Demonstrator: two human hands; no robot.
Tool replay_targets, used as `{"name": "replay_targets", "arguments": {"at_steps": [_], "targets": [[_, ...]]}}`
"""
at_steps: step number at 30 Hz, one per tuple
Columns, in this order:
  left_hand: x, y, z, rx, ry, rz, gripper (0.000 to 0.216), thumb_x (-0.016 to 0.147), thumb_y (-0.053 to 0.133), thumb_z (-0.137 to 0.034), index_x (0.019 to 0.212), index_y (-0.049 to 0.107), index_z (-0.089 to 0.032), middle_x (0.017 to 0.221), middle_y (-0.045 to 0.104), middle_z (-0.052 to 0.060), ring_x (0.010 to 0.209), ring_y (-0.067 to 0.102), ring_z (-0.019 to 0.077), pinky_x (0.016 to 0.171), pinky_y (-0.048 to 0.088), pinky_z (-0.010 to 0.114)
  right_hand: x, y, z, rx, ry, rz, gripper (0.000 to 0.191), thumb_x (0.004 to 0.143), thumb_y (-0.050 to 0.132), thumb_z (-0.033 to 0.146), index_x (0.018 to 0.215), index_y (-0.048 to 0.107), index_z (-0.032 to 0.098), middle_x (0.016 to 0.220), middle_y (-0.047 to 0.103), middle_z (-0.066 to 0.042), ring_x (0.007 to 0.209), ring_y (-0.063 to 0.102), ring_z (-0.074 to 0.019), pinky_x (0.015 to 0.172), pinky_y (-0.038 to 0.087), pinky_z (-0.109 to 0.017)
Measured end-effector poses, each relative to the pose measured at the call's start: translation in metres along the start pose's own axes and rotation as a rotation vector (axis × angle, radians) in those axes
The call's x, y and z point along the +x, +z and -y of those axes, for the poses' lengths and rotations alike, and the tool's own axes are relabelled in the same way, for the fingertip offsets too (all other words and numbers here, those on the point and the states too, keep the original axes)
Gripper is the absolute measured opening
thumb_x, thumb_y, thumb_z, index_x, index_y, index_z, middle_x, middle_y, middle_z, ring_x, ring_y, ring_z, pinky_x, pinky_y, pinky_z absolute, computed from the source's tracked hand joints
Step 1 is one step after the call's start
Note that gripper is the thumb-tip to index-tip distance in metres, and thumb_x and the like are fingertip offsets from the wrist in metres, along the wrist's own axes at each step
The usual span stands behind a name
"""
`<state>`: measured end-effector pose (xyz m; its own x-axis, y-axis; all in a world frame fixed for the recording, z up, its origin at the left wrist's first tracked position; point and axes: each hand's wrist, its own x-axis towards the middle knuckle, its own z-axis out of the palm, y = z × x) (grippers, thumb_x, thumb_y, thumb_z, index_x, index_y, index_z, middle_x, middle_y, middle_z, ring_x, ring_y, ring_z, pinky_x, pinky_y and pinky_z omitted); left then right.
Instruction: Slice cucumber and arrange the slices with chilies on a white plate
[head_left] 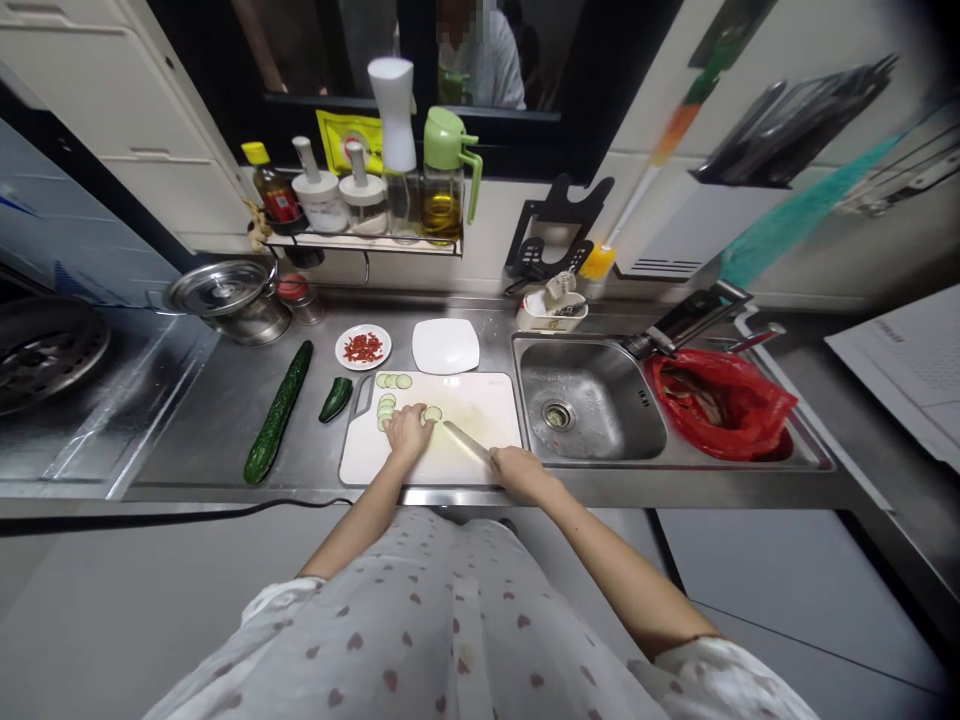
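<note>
My left hand (409,432) is bent down over the white cutting board (480,440), its fingers closed on cucumber slices partly hidden beneath them. A pale cucumber slice (433,413) shows at its right side, by the thumb. More overlapping slices (386,408) lie against its left side, and a short row of slices (394,381) sits near the board's upper left corner. In my right hand (517,470) is a knife (469,441), gripped by the handle. Its blade points up and left across the board, the tip just short of the slice by my left thumb.
Left of the board lie a whole cucumber (279,415) and a cucumber stub (335,399). Behind stand a plate of chopped red pieces (364,347) and a white plate (445,346). The sink (600,410) borders the board's right, with a red bag (720,405) beyond.
</note>
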<state>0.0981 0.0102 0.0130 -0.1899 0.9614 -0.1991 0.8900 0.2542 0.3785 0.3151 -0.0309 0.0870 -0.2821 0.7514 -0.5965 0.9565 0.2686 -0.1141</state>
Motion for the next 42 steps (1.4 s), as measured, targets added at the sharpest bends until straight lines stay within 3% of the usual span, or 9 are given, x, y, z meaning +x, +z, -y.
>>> {"name": "replay_targets", "arguments": {"at_steps": [6,11,18,23,30,42], "targets": [[0.001,0.001,-0.007,0.052,0.036,-0.012,0.035,0.087,0.05,-0.039,0.117,0.064,-0.027,0.115,0.062,0.011,0.111,0.053,0.0321,0.094,0.032,0.047,0.003,0.007,-0.009,0.117,0.087,-0.138,0.036,0.1,0.03,0.035,0.115,0.058,0.018,0.107,0.068,-0.013,0.098,0.063,-0.0216,0.075,0.039,-0.026],[0.01,-0.002,-0.011,-0.005,-0.021,0.002,0.027,0.081,0.058,-0.034,0.106,0.064,-0.026,0.114,0.062,0.009,0.11,0.053,0.0297,0.091,0.034,0.043,0.01,0.013,-0.013,0.156,0.126,-0.163,0.035,0.1,0.031,0.035,0.113,0.058,0.018,0.106,0.068,-0.011,0.097,0.062,-0.0199,0.071,0.036,-0.024],[0.004,-0.006,-0.011,-0.161,-0.061,0.037,0.007,0.083,0.054,-0.027,0.087,0.059,-0.025,0.088,0.069,0.001,0.091,0.061,0.0203,0.089,0.034,0.037,0.018,0.026,-0.02,0.163,0.14,-0.151,0.036,0.1,0.03,0.036,0.113,0.059,0.018,0.106,0.068,-0.011,0.097,0.061,-0.0197,0.072,0.035,-0.024],[-0.008,-0.009,0.01,-0.254,-0.118,0.011,0.008,0.083,0.055,-0.031,0.087,0.06,-0.026,0.085,0.07,-0.003,0.086,0.063,0.0176,0.087,0.034,0.034,0.023,0.03,-0.023,0.157,0.137,-0.15,0.037,0.1,0.03,0.038,0.11,0.06,0.018,0.105,0.069,-0.011,0.097,0.062,-0.0203,0.069,0.035,-0.024],[-0.013,-0.024,0.047,-0.201,-0.215,-0.081,0.015,0.082,0.053,-0.027,0.096,0.06,-0.027,0.088,0.07,0.0,0.094,0.063,0.0226,0.089,0.033,0.037,0.026,0.025,-0.022,0.161,0.135,-0.137,0.037,0.1,0.031,0.038,0.11,0.06,0.018,0.105,0.069,-0.01,0.097,0.062,-0.0197,0.069,0.035,-0.024],[-0.014,-0.031,0.075,-0.124,-0.253,-0.094,0.016,0.083,0.052,-0.026,0.097,0.06,-0.026,0.091,0.07,0.003,0.098,0.06,0.0252,0.089,0.033,0.041,0.033,0.034,-0.026,0.139,0.132,-0.162,0.037,0.1,0.031,0.038,0.111,0.06,0.018,0.105,0.069,-0.011,0.096,0.062,-0.0201,0.07,0.036,-0.024]]}}
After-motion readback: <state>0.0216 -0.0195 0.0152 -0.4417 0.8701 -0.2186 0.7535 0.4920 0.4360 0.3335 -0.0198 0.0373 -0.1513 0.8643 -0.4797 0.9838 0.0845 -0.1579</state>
